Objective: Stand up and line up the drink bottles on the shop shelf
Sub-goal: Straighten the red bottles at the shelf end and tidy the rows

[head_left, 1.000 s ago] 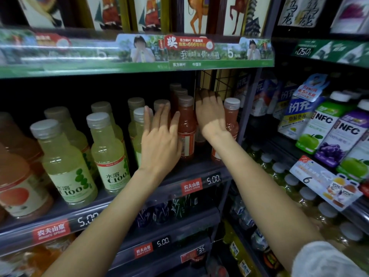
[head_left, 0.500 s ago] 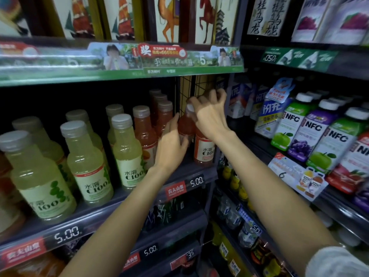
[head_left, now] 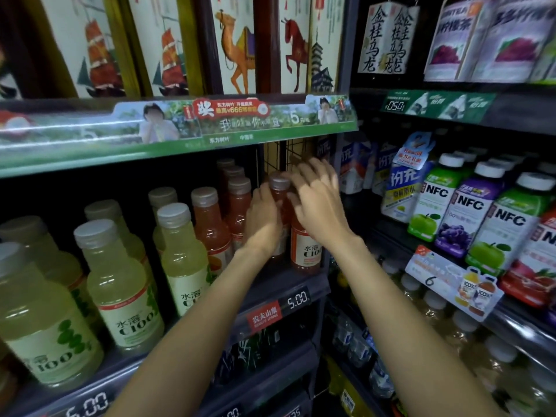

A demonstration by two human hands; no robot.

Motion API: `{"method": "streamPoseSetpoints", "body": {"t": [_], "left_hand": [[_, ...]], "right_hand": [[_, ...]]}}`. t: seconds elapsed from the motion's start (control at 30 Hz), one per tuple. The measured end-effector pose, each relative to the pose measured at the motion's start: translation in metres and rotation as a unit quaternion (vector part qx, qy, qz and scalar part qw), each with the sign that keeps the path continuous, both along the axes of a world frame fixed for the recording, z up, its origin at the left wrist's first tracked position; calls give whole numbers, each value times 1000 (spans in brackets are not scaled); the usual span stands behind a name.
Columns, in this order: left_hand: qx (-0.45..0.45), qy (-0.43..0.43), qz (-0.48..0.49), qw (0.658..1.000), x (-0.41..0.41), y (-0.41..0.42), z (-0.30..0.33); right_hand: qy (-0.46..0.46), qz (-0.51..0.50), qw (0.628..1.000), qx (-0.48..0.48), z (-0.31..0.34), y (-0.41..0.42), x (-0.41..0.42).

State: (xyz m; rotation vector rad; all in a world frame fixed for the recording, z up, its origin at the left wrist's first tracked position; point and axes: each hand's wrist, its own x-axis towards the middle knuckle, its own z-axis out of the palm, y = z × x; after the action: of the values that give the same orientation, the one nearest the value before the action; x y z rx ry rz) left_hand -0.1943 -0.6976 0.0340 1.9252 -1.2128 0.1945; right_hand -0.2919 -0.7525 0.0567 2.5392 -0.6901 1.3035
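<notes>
I judge the pale yellow-green plastic bottles (head_left: 120,284) at lower left lined; at centre my left hand (head_left: 264,221) seemingly grips an orange-red plastic bottle (head_left: 278,191); right hand (head_left: 319,200), fingers spread, touches its neighbour (head_left: 305,251); these remain.

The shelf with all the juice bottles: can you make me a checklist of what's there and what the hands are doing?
Surface: dark shop shelf with 5.00 price tags on its front edge.
Job's things: yellow-green C100 bottles upright at left; orange-red C100 bottles upright in rows at right.
Clutter: nothing seen.
Grippers: left hand grips an orange-red bottle below its cap; right hand, fingers spread, over the end bottle by the wire divider.
Cables: nothing seen.
Surroundings: NFC juice bottles on the next shelf; tea cartons above; more bottles below.
</notes>
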Motion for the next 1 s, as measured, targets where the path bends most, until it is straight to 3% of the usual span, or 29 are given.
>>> {"method": "streamPoseSetpoints", "body": {"t": [0.17,0.4,0.5,0.63,1.0], "left_hand": [[40,-48,60,996,-2,-4,6],[-21,-56,22,998,-20,-1,-24],[25,-70,5,997,-20,6,-37],[20,-157,42,987,-14,5,-43],[-31,32,-107,993,-19,15,-79]], "right_hand": [[-119,-24,989,82,-47,19,-36],[-77,-49,985,145,-74,14,-47],[-46,-35,984,170,-77,11,-47],[-49,-30,981,183,-75,10,-45],[-86,-20,974,210,-84,15,-41]]}}
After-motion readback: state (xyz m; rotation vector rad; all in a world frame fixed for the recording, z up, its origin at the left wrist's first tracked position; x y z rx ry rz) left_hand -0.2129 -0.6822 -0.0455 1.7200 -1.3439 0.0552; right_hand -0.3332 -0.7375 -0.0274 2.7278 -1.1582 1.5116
